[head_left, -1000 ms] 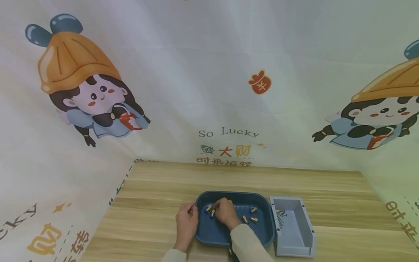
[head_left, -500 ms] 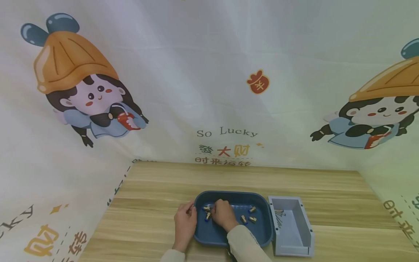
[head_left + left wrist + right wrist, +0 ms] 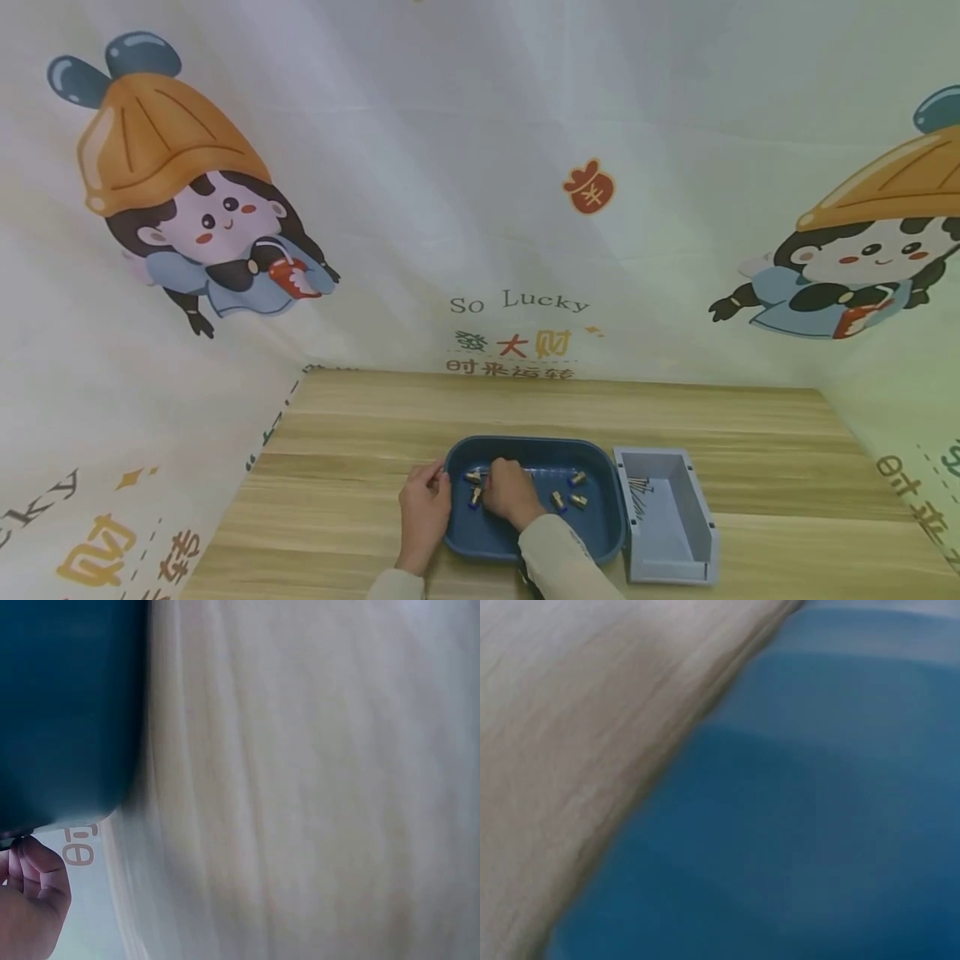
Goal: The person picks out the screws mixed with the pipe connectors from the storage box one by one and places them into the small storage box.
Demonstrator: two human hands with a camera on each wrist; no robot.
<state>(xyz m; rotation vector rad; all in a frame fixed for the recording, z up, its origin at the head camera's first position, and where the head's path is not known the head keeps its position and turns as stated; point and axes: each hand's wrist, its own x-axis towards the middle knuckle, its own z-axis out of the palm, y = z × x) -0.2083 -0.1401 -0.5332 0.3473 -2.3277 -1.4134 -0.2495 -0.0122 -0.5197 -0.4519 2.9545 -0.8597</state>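
Observation:
My left hand (image 3: 424, 510) grips the left rim of a dark blue tray (image 3: 495, 547). In the left wrist view, that hand (image 3: 34, 896) pinches the tray's edge (image 3: 75, 712) between thumb and fingers. My right hand (image 3: 512, 493) reaches down into the tray with bent fingers. Its fingertips are hidden, so what it holds or touches cannot be seen. Just left of it lie two brass fittings with blue ends, an upper fitting (image 3: 472, 477) and a lower fitting (image 3: 476, 497). Several more fittings (image 3: 578, 501) lie in the tray's right half. The right wrist view is filled by a sleeve and blurred blue plastic.
A grey open bin (image 3: 670, 533) stands against the tray's right side, with several thin metal screws or pins (image 3: 639, 492) inside. Both rest on a wood-grain table (image 3: 337, 467). A printed cloth (image 3: 390, 208) hangs behind and at the sides.
The lower of the two left fittings has shifted a little toward me and turned. My right hand has stayed among the fittings, with small movements. The left hand keeps its grip.

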